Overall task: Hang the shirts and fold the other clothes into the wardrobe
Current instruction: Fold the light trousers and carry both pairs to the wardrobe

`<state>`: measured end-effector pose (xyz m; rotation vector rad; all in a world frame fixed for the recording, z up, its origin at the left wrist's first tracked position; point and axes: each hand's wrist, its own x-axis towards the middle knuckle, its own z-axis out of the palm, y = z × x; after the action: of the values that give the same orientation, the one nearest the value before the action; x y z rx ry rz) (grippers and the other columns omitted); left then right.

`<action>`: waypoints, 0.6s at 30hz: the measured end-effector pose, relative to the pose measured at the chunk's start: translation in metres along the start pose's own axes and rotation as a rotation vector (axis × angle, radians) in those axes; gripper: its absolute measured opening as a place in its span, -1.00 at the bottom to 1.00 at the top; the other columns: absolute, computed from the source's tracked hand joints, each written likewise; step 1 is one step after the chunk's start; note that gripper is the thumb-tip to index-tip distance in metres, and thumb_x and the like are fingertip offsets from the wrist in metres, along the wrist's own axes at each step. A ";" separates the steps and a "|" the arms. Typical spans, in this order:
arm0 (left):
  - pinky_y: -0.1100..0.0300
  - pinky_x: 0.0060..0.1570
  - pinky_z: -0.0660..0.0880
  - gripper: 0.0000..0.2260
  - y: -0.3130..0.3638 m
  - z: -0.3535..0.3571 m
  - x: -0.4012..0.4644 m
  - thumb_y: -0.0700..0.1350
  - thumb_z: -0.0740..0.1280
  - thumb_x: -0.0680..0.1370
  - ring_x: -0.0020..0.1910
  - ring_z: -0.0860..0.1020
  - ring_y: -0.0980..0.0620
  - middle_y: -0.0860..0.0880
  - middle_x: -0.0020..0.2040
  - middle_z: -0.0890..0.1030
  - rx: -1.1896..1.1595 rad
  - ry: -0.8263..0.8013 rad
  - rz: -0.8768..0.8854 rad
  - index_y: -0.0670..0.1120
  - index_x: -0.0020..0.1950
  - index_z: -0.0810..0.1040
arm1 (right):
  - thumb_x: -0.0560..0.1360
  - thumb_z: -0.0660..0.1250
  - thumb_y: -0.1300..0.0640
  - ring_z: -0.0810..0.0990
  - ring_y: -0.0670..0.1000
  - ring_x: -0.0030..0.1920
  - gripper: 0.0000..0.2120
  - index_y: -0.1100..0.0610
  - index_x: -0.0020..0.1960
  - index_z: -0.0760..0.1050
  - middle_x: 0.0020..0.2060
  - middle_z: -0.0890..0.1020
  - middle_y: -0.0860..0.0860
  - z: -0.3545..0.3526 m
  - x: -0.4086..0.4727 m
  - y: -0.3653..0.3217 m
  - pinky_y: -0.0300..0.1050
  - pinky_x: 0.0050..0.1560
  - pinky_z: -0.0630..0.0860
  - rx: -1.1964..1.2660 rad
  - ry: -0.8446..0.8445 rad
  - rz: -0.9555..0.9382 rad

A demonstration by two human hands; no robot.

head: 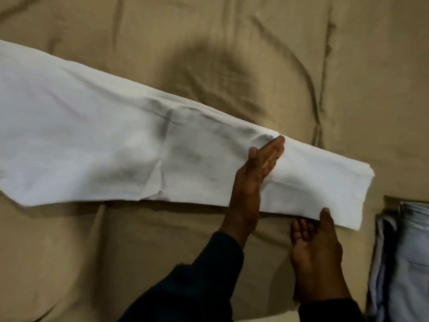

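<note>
1. My left hand (257,168) stands on its edge across the white garment (104,140), fingers straight and together, thumb up, pressing down into the cloth and gripping nothing.
2. My right hand (313,242) is at the near edge of the same garment, towards its narrow end. The thumb lies on top of the cloth and the fingers are tucked beneath the edge, so I hold that edge pinched between them.
3. The garment lies stretched across the tan bedcover (232,43), wide at the left and narrowing to a squared end at the right, already doubled lengthwise; I cannot tell what kind of clothing it is.
4. Dark sleeves (209,275) cover both my forearms.
5. At the right edge, well apart from my hands, sits a pile of pale blue folded clothes (408,263).
</note>
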<state>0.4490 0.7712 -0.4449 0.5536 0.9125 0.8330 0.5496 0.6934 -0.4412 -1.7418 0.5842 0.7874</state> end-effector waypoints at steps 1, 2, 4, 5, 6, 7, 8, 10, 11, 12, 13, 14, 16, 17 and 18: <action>-0.01 0.54 0.18 -0.48 -0.013 0.002 0.005 0.20 -0.03 0.65 0.46 0.39 0.14 0.07 0.44 0.49 0.009 -0.007 -0.021 -0.01 0.45 0.45 | 0.59 0.31 -0.04 0.55 -0.01 0.15 -0.70 0.06 0.27 0.48 0.19 0.57 0.04 -0.007 0.006 -0.007 -0.08 0.31 0.42 0.053 -0.055 0.051; 0.03 0.55 0.16 -0.49 -0.022 0.000 0.009 0.21 -0.01 0.64 0.48 0.36 0.17 0.09 0.46 0.46 0.026 -0.005 -0.025 0.00 0.46 0.43 | 0.61 0.29 -0.03 0.54 -0.02 0.19 -0.74 0.03 0.26 0.49 0.23 0.56 0.02 -0.010 0.010 -0.010 -0.10 0.33 0.40 0.091 -0.114 0.102; 0.12 0.54 0.20 -0.46 -0.038 -0.002 0.016 0.19 0.04 0.62 0.49 0.34 0.17 0.07 0.49 0.43 0.014 0.024 -0.016 -0.05 0.50 0.38 | 0.60 0.29 0.03 0.58 -0.04 0.17 -0.80 0.01 0.20 0.54 0.24 0.60 0.00 -0.016 0.019 -0.015 -0.12 0.23 0.46 0.201 -0.184 0.169; 0.18 0.51 0.25 -0.45 -0.043 -0.002 0.019 0.16 0.05 0.62 0.48 0.36 0.15 0.03 0.49 0.42 -0.020 0.045 -0.023 -0.10 0.50 0.36 | 0.58 0.32 0.06 0.61 -0.02 0.16 -0.75 0.03 0.25 0.54 0.23 0.63 0.01 -0.017 0.023 -0.015 -0.12 0.16 0.50 0.279 -0.219 0.191; 0.21 0.48 0.29 -0.47 -0.043 -0.001 0.022 0.14 0.03 0.63 0.47 0.38 0.12 0.00 0.48 0.43 -0.052 0.064 -0.030 -0.13 0.50 0.36 | 0.54 0.34 0.09 0.63 0.00 0.18 -0.65 0.04 0.32 0.52 0.22 0.64 0.03 -0.018 0.026 -0.017 -0.11 0.14 0.53 0.316 -0.268 0.173; 0.20 0.47 0.30 -0.49 -0.043 -0.001 0.022 0.12 0.00 0.66 0.45 0.41 0.09 -0.03 0.46 0.46 -0.081 0.076 -0.032 -0.14 0.48 0.38 | 0.52 0.34 0.13 0.62 0.00 0.21 -0.57 0.05 0.39 0.48 0.22 0.65 0.03 -0.021 0.026 -0.019 -0.11 0.17 0.52 0.339 -0.301 0.127; 0.15 0.47 0.32 -0.51 -0.039 -0.001 0.023 0.11 -0.03 0.68 0.43 0.44 0.06 -0.05 0.44 0.49 -0.105 0.096 -0.034 -0.14 0.46 0.40 | 0.53 0.32 0.20 0.62 -0.04 0.20 -0.55 0.07 0.41 0.45 0.19 0.65 -0.01 -0.022 0.026 -0.022 -0.17 0.20 0.49 0.381 -0.383 0.075; 0.05 0.45 0.35 -0.47 -0.031 -0.003 0.027 0.15 -0.06 0.69 0.39 0.49 0.00 -0.09 0.41 0.52 -0.151 0.121 -0.068 -0.15 0.46 0.41 | 0.58 0.26 0.37 0.59 -0.26 0.06 -0.64 0.04 0.29 0.49 0.03 0.64 -0.23 -0.024 0.025 -0.028 -0.42 0.11 0.42 0.228 -0.493 -0.015; 0.02 0.42 0.39 -0.44 -0.024 -0.006 0.030 0.18 -0.07 0.69 0.37 0.52 -0.03 -0.11 0.39 0.54 -0.164 0.130 -0.091 -0.15 0.47 0.42 | 0.59 0.23 0.40 0.59 -0.29 0.02 -0.64 -0.02 0.19 0.50 -0.02 0.64 -0.29 -0.024 0.018 -0.031 -0.46 0.07 0.44 0.130 -0.494 -0.129; -0.02 0.39 0.42 -0.40 -0.015 -0.007 0.032 0.22 -0.08 0.68 0.35 0.54 -0.06 -0.13 0.37 0.55 -0.163 0.135 -0.119 -0.15 0.46 0.42 | 0.60 0.23 0.37 0.62 -0.25 0.02 -0.66 -0.06 0.13 0.51 -0.03 0.66 -0.26 -0.020 0.007 -0.031 -0.39 0.07 0.51 0.048 -0.447 -0.297; -0.06 0.35 0.46 -0.36 -0.005 -0.009 0.034 0.26 -0.10 0.66 0.32 0.56 -0.10 -0.15 0.35 0.56 -0.162 0.125 -0.144 -0.16 0.46 0.42 | 0.59 0.29 0.31 0.65 -0.16 0.01 -0.72 -0.05 0.11 0.52 -0.02 0.68 -0.18 -0.016 -0.006 -0.031 -0.28 0.05 0.58 -0.053 -0.454 -0.486; -0.07 0.30 0.50 -0.31 0.007 -0.010 0.034 0.30 -0.13 0.65 0.28 0.58 -0.12 -0.17 0.33 0.58 -0.143 0.098 -0.160 -0.17 0.45 0.42 | 0.55 0.35 0.24 0.65 -0.06 0.01 -0.81 -0.01 0.10 0.54 -0.02 0.67 -0.09 -0.008 -0.019 -0.032 -0.22 0.01 0.60 -0.160 -0.496 -0.612; -0.05 0.25 0.54 -0.23 0.034 -0.018 0.027 0.36 -0.16 0.61 0.20 0.61 -0.09 -0.16 0.26 0.61 -0.143 0.049 -0.162 -0.19 0.40 0.47 | 0.48 0.40 0.16 0.62 -0.03 0.06 -0.62 0.06 0.29 0.51 0.05 0.62 -0.03 0.007 -0.037 -0.020 -0.30 0.01 0.55 -0.437 -0.745 -0.829; -0.05 0.28 0.53 -0.22 0.049 -0.025 0.021 0.37 -0.14 0.61 0.20 0.60 -0.09 -0.16 0.25 0.61 -0.184 0.004 -0.166 -0.18 0.37 0.52 | 0.47 0.40 0.17 0.58 -0.03 0.10 -0.46 -0.01 0.43 0.41 0.09 0.56 -0.06 0.013 -0.042 -0.010 -0.28 0.06 0.53 -0.586 -0.896 -0.888; -0.06 0.28 0.52 -0.22 0.062 -0.038 0.017 0.39 -0.13 0.59 0.22 0.60 -0.11 -0.16 0.26 0.62 -0.177 0.003 -0.171 -0.15 0.36 0.55 | 0.48 0.40 0.15 0.53 -0.01 0.10 -0.35 -0.09 0.51 0.30 0.08 0.51 -0.07 0.020 -0.043 0.002 -0.20 0.09 0.52 -0.780 -0.985 -0.968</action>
<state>0.3983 0.8233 -0.4271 0.3163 0.8665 0.7512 0.5154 0.7117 -0.4136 -1.6996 -1.2834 1.0434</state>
